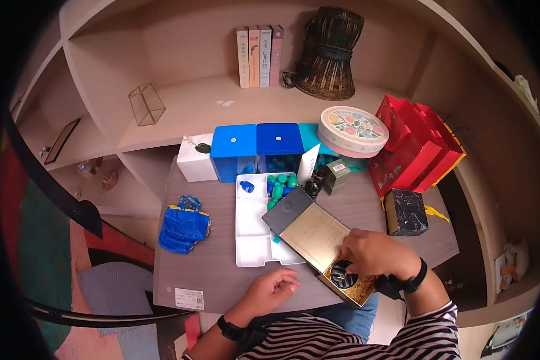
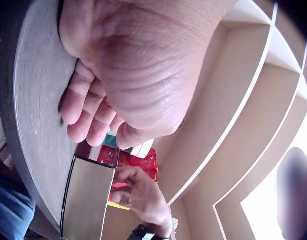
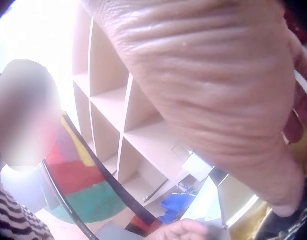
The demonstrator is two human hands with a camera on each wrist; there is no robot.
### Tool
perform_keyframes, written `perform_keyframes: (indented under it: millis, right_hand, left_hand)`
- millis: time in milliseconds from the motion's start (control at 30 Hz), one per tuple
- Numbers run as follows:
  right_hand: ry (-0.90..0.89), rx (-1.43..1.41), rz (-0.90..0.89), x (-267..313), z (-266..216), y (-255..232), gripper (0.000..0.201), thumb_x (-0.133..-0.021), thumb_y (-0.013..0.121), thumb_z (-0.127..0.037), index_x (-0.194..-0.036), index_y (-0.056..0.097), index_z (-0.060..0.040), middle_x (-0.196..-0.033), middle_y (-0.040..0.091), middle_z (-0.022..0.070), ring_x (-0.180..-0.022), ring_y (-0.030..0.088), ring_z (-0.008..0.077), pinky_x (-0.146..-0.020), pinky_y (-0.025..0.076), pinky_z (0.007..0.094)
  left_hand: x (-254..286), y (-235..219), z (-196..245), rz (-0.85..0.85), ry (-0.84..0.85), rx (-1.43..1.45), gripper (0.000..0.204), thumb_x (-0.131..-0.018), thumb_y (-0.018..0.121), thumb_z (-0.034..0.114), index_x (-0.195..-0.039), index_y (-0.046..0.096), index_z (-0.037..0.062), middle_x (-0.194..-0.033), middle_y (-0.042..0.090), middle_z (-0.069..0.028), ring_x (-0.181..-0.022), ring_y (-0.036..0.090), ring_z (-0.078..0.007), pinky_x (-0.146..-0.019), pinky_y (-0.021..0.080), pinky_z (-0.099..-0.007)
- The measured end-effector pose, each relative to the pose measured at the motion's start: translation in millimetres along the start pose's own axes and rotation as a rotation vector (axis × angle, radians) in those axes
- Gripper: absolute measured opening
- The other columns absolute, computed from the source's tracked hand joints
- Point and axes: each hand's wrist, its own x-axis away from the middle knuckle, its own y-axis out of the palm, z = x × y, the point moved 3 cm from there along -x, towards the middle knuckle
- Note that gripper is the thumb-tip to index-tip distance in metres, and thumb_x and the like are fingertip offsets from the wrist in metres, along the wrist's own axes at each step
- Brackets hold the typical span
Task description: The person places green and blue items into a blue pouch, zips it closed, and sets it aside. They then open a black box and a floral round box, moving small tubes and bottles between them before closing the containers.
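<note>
A box (image 1: pixel 309 231) with a dark outside and a gold inside lies at the table's front edge, its lid folded open toward the white tray. Inside, a round, glossy black object with pale lines (image 1: pixel 344 274) sits in gold shredded filling (image 1: pixel 361 290). My right hand (image 1: pixel 381 255) reaches over the box with bent fingers, the thumb right at the black object; its grip is partly hidden, so I cannot tell whether it pinches it. My left hand (image 1: pixel 265 294), holding nothing, is at the table edge left of the box, its fingers relaxed. The left wrist view shows its palm (image 2: pixel 143 75).
A white divided tray (image 1: pixel 252 225) holds blue and green pieces. To its left lies a blue bag (image 1: pixel 185 230). Blue bins (image 1: pixel 234 150), a floral oval box (image 1: pixel 353 150) and a red gift bag (image 1: pixel 402 144) line the back. A black marbled box (image 1: pixel 409 211) stands at right.
</note>
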Motion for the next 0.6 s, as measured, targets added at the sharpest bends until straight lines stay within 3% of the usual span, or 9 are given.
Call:
perform_keyframes:
  millis: [167,267,333,600]
  right_hand:
    - [-0.019,0.132,0.016,18.6,-10.4,18.6,0.040,-0.069,0.083,-0.021,-0.103,0.065,-0.0079,-0.107,0.064,0.0114,-0.102,0.064,0.0338,-0.083,0.054,0.0426]
    - [-0.029,0.142,0.014,21.4,-14.3,33.0,0.043,-0.069,0.083,-0.020,-0.105,0.064,-0.0057,-0.109,0.063,0.0132,-0.102,0.064,0.0339,-0.083,0.054,0.0423]
    - [-0.043,0.139,0.023,21.8,-15.5,35.3,0.043,-0.069,0.083,-0.020,-0.105,0.064,-0.0048,-0.110,0.063,0.0139,-0.102,0.064,0.0339,-0.083,0.054,0.0424]
    - [-0.065,0.195,-0.004,23.7,-18.3,42.5,0.045,-0.071,0.079,-0.020,-0.108,0.061,-0.0023,-0.114,0.062,0.0163,-0.107,0.063,0.0344,-0.088,0.053,0.0421]
  left_hand:
    - [-0.2,0.5,-2.9,-0.002,-0.009,-0.021,0.034,-0.100,0.062,0.005,-0.132,0.053,-0.0011,-0.114,0.070,-0.0099,-0.093,0.064,-0.0094,-0.082,0.054,-0.0261]
    - [-0.4,0.3,-2.9,0.054,0.018,0.049,0.035,-0.096,0.068,0.011,-0.128,0.058,-0.0005,-0.109,0.073,-0.0043,-0.082,0.060,-0.0041,-0.075,0.051,-0.0217]
    - [-0.2,-0.7,0.5,-0.003,0.004,-0.030,0.033,-0.101,0.060,0.006,-0.132,0.052,-0.0024,-0.114,0.069,-0.0108,-0.091,0.065,-0.0111,-0.083,0.055,-0.0273]
    - [-0.5,0.6,0.2,0.013,0.003,-0.006,0.033,-0.101,0.060,0.006,-0.131,0.052,-0.0037,-0.114,0.069,-0.0118,-0.092,0.065,-0.0121,-0.083,0.056,-0.0287]
